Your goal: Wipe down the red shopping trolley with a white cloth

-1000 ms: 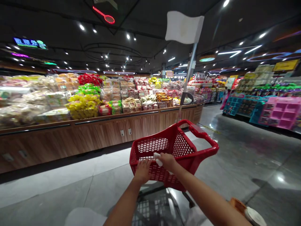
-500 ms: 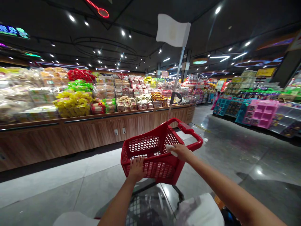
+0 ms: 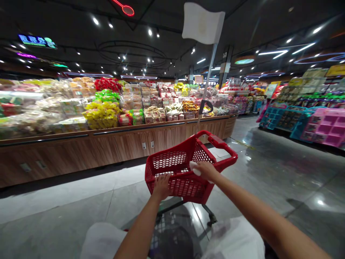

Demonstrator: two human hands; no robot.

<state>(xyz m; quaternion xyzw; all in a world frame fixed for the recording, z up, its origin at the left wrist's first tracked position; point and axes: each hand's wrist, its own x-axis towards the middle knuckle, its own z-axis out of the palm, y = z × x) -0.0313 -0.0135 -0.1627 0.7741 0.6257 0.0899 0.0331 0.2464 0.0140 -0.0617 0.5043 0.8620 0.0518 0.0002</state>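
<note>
A red plastic shopping basket (image 3: 178, 169) rides on a cart frame in front of me. My left hand (image 3: 161, 187) is curled over the basket's near rim at its left side. My right hand (image 3: 206, 171) rests on the right rim, closed round a small white thing (image 3: 194, 168) that I cannot name. From the basket's far side a thin pole (image 3: 206, 88) rises with a white flag (image 3: 202, 23) at its top. The basket's red handle (image 3: 222, 144) sticks out to the right. Inside the basket nothing shows.
A long wooden display counter (image 3: 113, 145) piled with bagged snacks (image 3: 99, 115) runs along the left. Blue and pink crates (image 3: 315, 126) line the right side. A glossy grey tiled aisle (image 3: 269, 169) lies between them. White plastic bags (image 3: 234, 241) sit low on the cart near me.
My right hand has moved from the middle of the near rim to the right rim, still closed on the white thing. The cart has rolled along the aisle and my view has swung slightly.
</note>
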